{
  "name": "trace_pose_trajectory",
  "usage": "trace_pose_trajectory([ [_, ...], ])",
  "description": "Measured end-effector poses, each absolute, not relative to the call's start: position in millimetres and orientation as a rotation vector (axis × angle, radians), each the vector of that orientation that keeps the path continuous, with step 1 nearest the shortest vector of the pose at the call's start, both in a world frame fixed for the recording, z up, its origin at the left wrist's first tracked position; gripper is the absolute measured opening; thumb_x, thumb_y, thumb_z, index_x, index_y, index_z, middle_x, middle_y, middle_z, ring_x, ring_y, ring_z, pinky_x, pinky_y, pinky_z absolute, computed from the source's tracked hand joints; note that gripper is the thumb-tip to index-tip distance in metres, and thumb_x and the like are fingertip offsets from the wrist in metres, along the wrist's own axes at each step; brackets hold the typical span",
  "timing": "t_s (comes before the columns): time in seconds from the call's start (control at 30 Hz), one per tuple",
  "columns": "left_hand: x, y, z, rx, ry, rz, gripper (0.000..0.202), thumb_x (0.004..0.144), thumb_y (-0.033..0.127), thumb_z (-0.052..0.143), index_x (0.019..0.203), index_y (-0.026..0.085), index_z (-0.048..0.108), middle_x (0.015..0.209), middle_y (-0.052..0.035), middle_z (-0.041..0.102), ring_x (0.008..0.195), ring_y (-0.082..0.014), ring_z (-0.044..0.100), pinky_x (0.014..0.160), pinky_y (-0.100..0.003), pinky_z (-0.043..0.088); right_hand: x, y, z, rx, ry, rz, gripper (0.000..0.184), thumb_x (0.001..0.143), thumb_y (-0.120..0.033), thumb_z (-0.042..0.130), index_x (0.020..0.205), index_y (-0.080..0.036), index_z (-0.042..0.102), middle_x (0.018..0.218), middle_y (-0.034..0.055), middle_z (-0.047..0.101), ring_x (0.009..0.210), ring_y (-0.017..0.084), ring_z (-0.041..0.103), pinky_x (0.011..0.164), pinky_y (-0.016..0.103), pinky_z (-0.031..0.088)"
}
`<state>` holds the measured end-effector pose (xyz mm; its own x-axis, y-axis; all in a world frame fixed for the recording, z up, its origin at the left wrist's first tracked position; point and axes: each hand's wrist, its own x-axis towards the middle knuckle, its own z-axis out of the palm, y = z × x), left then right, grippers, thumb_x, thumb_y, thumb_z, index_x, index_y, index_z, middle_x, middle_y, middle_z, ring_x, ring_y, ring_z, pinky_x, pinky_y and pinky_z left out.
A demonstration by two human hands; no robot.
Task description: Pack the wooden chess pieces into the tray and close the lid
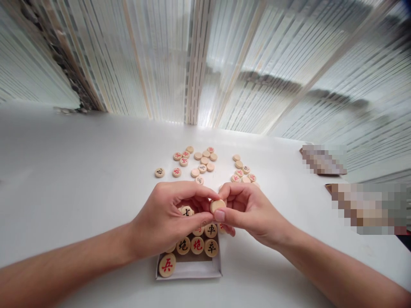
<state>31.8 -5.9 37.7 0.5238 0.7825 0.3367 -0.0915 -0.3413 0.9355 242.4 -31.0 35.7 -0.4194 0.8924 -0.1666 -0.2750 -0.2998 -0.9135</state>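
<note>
A round wooden xiangqi piece, blank side showing, is pinched between my two hands above an open box. My right hand grips it with the thumb on its near face. My left hand is curled, its index finger and thumb tips meeting the same piece from the left. Another xiangqi piece with a black character shows inside the curl of my left hand; whether it is held I cannot tell. Below, the shallow box holds rows of character-up pieces, among them a red-marked piece in the near left corner. My left hand hides the box's far left part.
Loose xiangqi pieces, some blank side up and some marked, lie on the white table beyond my hands, in a left group and a right group. Striped blinds stand behind. Two blurred-out flat items lie at the right.
</note>
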Motion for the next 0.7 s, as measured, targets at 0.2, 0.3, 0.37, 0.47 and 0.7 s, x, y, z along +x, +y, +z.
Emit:
trace_pose_trajectory([
  [0.2, 31.2, -5.7, 39.4, 1.769, 0.583, 1.003, 0.021, 0.082, 0.003, 0.082, 0.099, 0.013, 0.078, 0.079, -0.0007, 0.079, 0.066, -0.0105, 0.075, 0.063, -0.015, 0.063, 241.9, -31.6, 38.2, -0.905, -1.068, 1.873, 0.034, 0.061, -0.009, 0.101, 0.077, -0.014, 0.071, 0.060, -0.0025, 0.071, 0.048, 0.006, 0.061, 0.048, 0.014, 0.050],
  [0.3, 31.9, -5.9, 40.6, 1.767, 0.572, 1.005, 0.019, 0.083, 0.003, 0.080, 0.099, 0.013, 0.078, 0.079, -0.0018, 0.081, 0.066, -0.0118, 0.077, 0.062, -0.016, 0.063, 242.1, -30.9, 37.8, -0.910, -1.104, 1.859, 0.028, 0.069, -0.015, 0.099, 0.078, -0.014, 0.072, 0.060, -0.0013, 0.072, 0.047, 0.007, 0.062, 0.047, 0.015, 0.051],
  [0.37, 32.2, -6.0, 40.8, 1.738, 0.537, 1.006, 0.016, 0.085, 0.005, 0.079, 0.099, 0.013, 0.078, 0.079, -0.0031, 0.082, 0.067, -0.0127, 0.078, 0.063, -0.017, 0.064, 242.6, -30.8, 37.5, -0.905, -1.129, 1.854, 0.023, 0.077, -0.022, 0.094, 0.079, -0.014, 0.073, 0.061, 0.0000, 0.073, 0.048, 0.008, 0.063, 0.047, 0.017, 0.053],
  [0.47, 32.3, -5.8, 40.0, 1.692, 0.522, 1.010, 0.016, 0.084, 0.006, 0.082, 0.098, 0.012, 0.078, 0.079, -0.0043, 0.082, 0.067, -0.0135, 0.078, 0.064, -0.017, 0.064, 243.5, -31.3, 37.3, -0.894, -1.141, 1.845, 0.022, 0.082, -0.027, 0.091, 0.079, -0.014, 0.074, 0.062, 0.0005, 0.072, 0.049, 0.010, 0.065, 0.048, 0.019, 0.055],
  [0.7, 33.2, -5.4, 39.5, 1.660, 0.521, 1.026, 0.021, 0.080, 0.003, 0.084, 0.098, 0.012, 0.078, 0.078, -0.0036, 0.081, 0.067, -0.0138, 0.078, 0.064, -0.018, 0.065, 246.1, -31.0, 36.9, -0.813, -1.143, 1.879, 0.019, 0.082, -0.022, 0.091, 0.085, -0.015, 0.074, 0.068, 0.0010, 0.075, 0.050, 0.009, 0.067, 0.050, 0.018, 0.056],
])
